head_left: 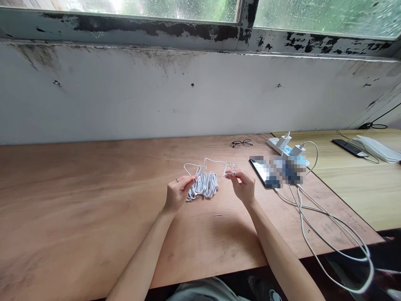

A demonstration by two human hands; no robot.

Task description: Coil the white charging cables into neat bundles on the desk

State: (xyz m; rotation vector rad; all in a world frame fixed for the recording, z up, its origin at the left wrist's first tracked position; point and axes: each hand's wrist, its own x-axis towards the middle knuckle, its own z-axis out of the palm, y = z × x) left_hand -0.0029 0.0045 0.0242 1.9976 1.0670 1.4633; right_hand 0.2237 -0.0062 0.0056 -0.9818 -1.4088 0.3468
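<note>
A bundle of white cable lies coiled on the plywood table, with a loop of it rising above the coil. My left hand pinches a strand of this cable between thumb and fingers at the bundle's left side. To the right, my right hand holds another part of the cable, near where the loop comes down, in a fingertip pinch. The two hands are close together, with the bundle between them.
Glasses lie near the wall. To the right are a power strip with white chargers and a blurred phone, with white cables trailing over the table's front edge. Another phone lies on a lighter table.
</note>
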